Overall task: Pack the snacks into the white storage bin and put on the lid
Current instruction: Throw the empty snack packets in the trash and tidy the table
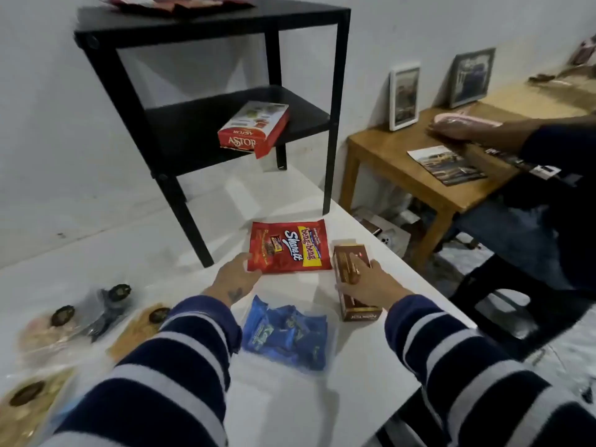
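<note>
On the white table (283, 408) lies a red Beng-Beng Share It bag (290, 246). My left hand (237, 277) touches its left edge, fingers around the corner. A brown Astor box (351, 279) lies to its right, and my right hand (367, 283) rests on top of it with fingers curled over it. A blue bag of wrapped sweets (285, 333) lies between my forearms. A red Astor box (253, 129) sits on the lower shelf of a black side table (209, 30). No white bin or lid is in view.
Clear packs of cookies (48, 327) lie at the table's left. More red packets (171, 1) sit atop the black table. To the right stands a wooden table (403, 169) with framed pictures (404, 96), and another person's arm (483, 130) rests on it.
</note>
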`<control>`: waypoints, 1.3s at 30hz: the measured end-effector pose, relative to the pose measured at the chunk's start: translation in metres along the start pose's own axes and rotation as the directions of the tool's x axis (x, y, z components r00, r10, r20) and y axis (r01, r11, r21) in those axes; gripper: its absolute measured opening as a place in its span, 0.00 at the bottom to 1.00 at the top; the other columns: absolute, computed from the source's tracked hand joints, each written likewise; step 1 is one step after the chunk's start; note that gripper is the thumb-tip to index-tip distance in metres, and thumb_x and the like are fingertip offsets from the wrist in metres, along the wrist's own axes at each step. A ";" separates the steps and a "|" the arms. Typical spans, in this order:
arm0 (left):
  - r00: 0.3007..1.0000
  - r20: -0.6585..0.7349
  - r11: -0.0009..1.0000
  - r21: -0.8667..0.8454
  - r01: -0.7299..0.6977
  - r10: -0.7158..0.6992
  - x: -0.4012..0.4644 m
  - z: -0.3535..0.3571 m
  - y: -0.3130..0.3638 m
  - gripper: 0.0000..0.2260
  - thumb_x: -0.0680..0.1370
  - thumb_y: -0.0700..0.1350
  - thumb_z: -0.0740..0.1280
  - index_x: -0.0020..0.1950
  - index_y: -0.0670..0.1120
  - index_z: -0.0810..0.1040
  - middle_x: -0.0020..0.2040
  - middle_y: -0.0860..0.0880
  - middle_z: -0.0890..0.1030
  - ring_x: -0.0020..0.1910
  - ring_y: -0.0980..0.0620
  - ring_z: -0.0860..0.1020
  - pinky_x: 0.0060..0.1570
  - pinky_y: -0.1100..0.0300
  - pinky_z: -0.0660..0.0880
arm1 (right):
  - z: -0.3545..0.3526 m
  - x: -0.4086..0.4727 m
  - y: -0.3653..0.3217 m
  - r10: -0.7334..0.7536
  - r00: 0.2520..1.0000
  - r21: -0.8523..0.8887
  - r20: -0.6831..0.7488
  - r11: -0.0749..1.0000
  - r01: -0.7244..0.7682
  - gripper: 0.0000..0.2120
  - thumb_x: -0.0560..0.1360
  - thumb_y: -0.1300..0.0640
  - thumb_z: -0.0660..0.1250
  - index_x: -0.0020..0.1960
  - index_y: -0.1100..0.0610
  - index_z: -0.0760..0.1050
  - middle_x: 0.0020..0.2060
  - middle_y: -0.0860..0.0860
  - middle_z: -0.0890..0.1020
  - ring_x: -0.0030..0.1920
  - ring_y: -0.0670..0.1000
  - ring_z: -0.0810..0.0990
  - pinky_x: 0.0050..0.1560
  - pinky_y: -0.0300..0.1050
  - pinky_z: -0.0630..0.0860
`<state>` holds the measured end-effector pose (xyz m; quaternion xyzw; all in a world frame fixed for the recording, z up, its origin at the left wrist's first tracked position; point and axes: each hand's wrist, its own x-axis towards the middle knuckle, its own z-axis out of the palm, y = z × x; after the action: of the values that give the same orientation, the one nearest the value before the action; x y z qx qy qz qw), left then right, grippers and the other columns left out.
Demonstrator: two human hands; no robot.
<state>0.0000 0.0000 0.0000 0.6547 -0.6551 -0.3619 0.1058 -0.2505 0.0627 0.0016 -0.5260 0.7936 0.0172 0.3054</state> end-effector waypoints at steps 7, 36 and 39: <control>0.996 -0.024 0.995 -0.053 0.079 -0.081 0.069 0.020 -0.009 0.29 0.77 0.51 0.65 0.75 0.48 0.59 0.68 0.44 0.73 0.66 0.42 0.72 0.66 0.53 0.66 | 0.001 0.055 -0.015 -0.033 0.995 -0.049 -0.098 0.998 0.028 0.39 0.73 0.38 0.63 0.76 0.40 0.45 0.71 0.54 0.60 0.63 0.58 0.72 0.60 0.53 0.75; 0.960 -0.245 0.533 -0.834 -0.139 -0.133 -0.023 -0.016 -0.001 0.22 0.76 0.32 0.66 0.68 0.45 0.73 0.62 0.44 0.78 0.53 0.46 0.79 0.49 0.54 0.78 | -0.044 -0.036 -0.044 -0.119 0.956 -0.086 -0.270 0.991 0.099 0.39 0.71 0.40 0.67 0.76 0.40 0.49 0.70 0.53 0.65 0.59 0.55 0.76 0.54 0.51 0.79; 0.945 -0.297 0.527 -0.830 -0.184 -0.137 -0.065 -0.027 -0.016 0.22 0.75 0.32 0.67 0.68 0.45 0.73 0.59 0.42 0.79 0.50 0.46 0.79 0.43 0.58 0.80 | -0.037 -0.073 -0.048 -0.154 0.942 -0.090 -0.297 0.987 0.133 0.40 0.70 0.40 0.67 0.75 0.40 0.50 0.67 0.52 0.68 0.57 0.54 0.77 0.54 0.51 0.79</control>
<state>0.0372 0.0537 0.0313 0.5610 -0.3779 -0.5195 0.5221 -0.2081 0.0880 0.0827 -0.5891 0.7895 -0.0587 0.1620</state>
